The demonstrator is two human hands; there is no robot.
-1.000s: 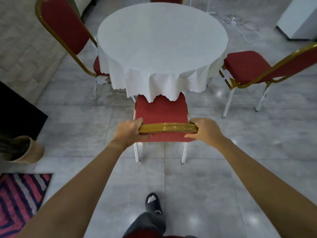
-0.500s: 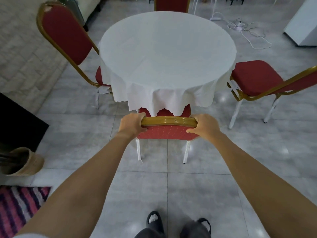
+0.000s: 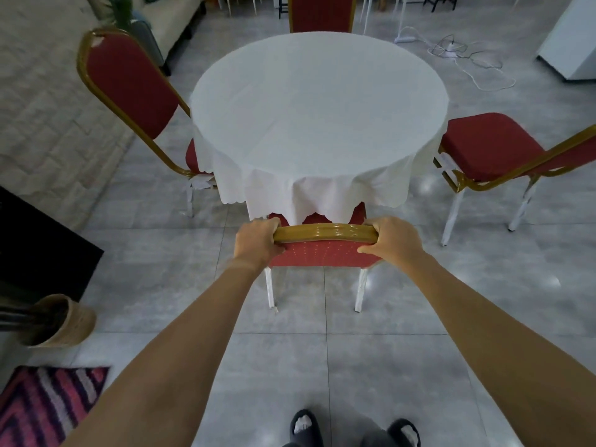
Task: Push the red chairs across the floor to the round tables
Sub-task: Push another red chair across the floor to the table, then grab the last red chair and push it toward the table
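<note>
A: Lower centre of frame: left hand [image 3: 258,241] and right hand [image 3: 392,237], fingers curled over the gold top rail [image 3: 324,232] of the red chair [image 3: 322,254]; what next?

B: Press evenly on both ends so the chair tracks straight; its seat already sits under the white tablecloth's [image 3: 319,191] hem at mid-frame; judged nearly home.

A: Hazards beyond?

B: Round table [image 3: 319,101] above; ease off before the backrest drags cloth; neighbouring chairs at left [image 3: 129,82] and right [image 3: 490,145] stand apart.

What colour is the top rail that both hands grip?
Glossy gold, on the chair's rail, seen in the head view.
</note>
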